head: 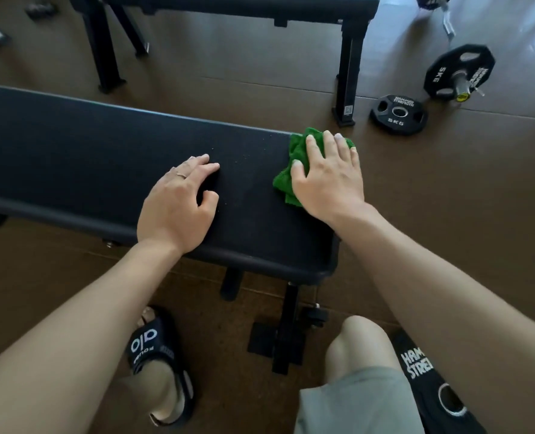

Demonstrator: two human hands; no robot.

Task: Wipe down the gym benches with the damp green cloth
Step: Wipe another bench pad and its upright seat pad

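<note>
The right hand [328, 177] lies flat, fingers spread, pressing the crumpled green cloth [294, 170] onto the right end of the black gym bench [103, 158]. The left hand [178, 205] rests on the bench pad, fingers loosely curled, apparently holding nothing. A second bench [235, 4] stands beyond.

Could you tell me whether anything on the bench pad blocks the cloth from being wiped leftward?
Only the left hand, resting on the near bench pad left of the green cloth under the right hand.
</note>
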